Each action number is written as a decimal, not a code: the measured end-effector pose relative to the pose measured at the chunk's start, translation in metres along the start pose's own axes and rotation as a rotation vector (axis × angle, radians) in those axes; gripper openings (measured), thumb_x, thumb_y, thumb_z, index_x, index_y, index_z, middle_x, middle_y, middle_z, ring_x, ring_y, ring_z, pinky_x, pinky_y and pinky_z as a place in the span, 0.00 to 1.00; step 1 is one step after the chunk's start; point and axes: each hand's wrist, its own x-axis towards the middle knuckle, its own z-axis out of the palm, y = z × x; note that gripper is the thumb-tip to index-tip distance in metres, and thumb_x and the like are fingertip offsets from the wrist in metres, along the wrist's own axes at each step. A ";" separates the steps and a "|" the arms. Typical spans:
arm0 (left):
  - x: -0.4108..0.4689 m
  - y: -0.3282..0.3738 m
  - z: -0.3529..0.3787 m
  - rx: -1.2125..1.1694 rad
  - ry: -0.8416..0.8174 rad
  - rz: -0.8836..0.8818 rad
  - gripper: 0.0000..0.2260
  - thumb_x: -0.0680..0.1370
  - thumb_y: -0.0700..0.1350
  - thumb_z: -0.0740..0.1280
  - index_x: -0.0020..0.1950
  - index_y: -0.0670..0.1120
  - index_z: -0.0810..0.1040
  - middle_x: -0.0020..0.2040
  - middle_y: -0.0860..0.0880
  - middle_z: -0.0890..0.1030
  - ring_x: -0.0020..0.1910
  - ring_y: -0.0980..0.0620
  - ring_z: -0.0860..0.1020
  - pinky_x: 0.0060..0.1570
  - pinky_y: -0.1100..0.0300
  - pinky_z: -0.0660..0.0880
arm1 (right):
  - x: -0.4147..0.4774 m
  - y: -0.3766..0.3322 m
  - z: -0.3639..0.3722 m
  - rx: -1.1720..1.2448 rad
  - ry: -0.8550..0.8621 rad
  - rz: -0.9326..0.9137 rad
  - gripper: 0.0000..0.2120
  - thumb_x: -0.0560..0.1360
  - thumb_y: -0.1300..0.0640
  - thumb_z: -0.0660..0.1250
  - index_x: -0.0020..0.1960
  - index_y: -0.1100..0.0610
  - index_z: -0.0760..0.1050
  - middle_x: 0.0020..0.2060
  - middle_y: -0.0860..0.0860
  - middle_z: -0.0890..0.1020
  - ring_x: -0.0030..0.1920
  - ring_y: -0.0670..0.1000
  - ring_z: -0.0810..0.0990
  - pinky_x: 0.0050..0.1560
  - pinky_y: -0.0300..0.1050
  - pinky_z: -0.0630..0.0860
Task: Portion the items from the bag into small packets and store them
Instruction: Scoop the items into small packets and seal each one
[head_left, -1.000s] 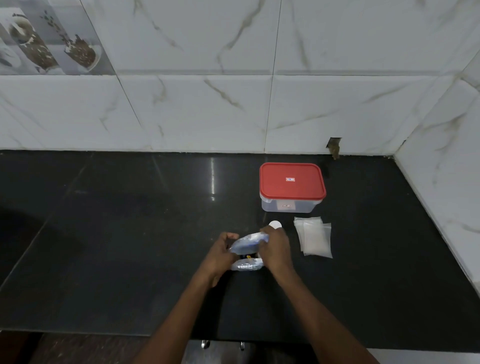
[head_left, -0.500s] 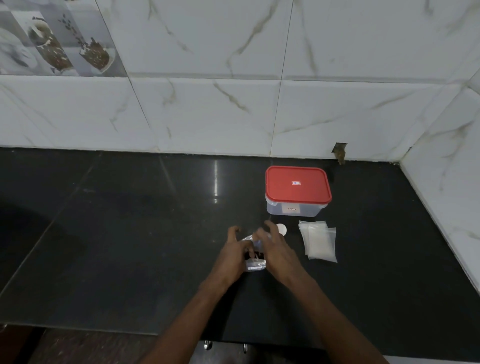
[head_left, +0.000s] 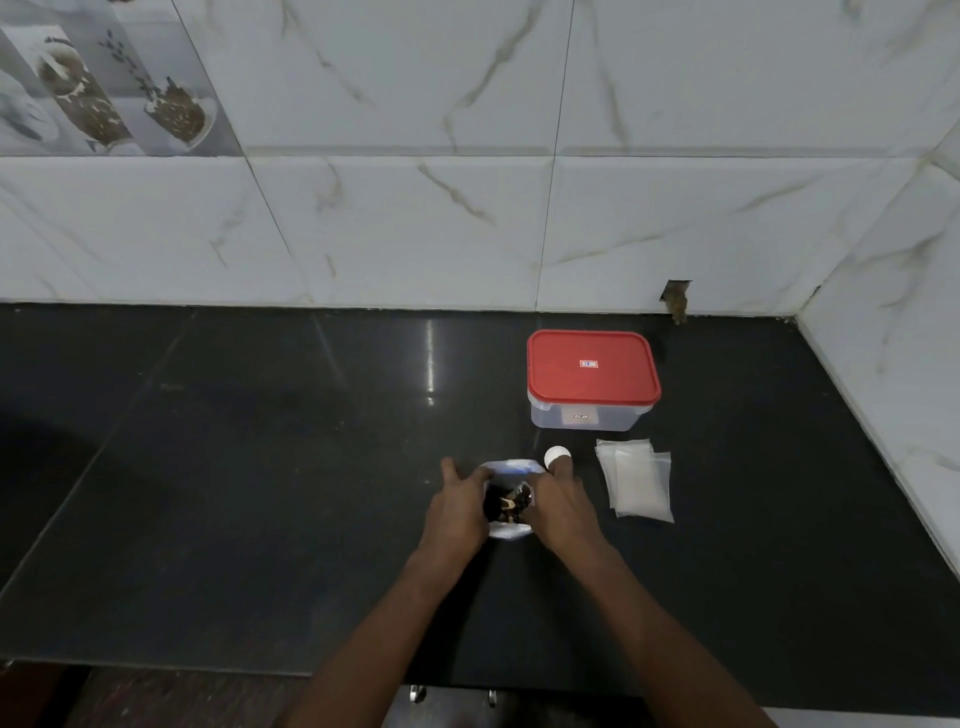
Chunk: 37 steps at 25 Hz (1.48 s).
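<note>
Where my view drops onto the black counter (head_left: 260, 493), I log: one white plastic bag (head_left: 510, 531), centre front, mouth spread, dark contents (head_left: 506, 504) showing. Left hand (head_left: 457, 512) grips its left rim; right hand (head_left: 563, 506) grips its right rim. One small white round object (head_left: 557, 455) just beyond the right hand. One flat stack of clear packets (head_left: 636, 483), right. One red-lidded clear container (head_left: 592, 369) behind them.

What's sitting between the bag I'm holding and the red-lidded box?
A small white round object lies on the counter between the bag and the red-lidded box, seen in the head view.
</note>
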 end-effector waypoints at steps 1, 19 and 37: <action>0.001 -0.001 0.000 -0.015 0.006 -0.007 0.24 0.77 0.35 0.63 0.70 0.55 0.74 0.62 0.45 0.66 0.52 0.37 0.81 0.57 0.50 0.79 | -0.001 0.001 0.001 0.015 0.005 -0.014 0.17 0.76 0.61 0.62 0.65 0.54 0.74 0.62 0.56 0.67 0.56 0.58 0.76 0.56 0.49 0.77; 0.020 0.000 -0.003 -0.149 0.013 -0.168 0.22 0.76 0.37 0.67 0.71 0.47 0.76 0.64 0.41 0.74 0.55 0.39 0.82 0.52 0.51 0.82 | 0.007 -0.016 -0.024 0.327 -0.205 0.179 0.15 0.72 0.64 0.67 0.58 0.59 0.77 0.51 0.58 0.81 0.41 0.57 0.84 0.36 0.49 0.84; -0.001 -0.001 -0.003 0.032 0.132 -0.125 0.17 0.78 0.38 0.63 0.64 0.53 0.79 0.65 0.45 0.72 0.53 0.43 0.82 0.52 0.53 0.77 | 0.001 -0.015 0.000 0.015 -0.017 0.078 0.13 0.76 0.63 0.60 0.58 0.56 0.78 0.54 0.56 0.76 0.53 0.58 0.79 0.51 0.48 0.76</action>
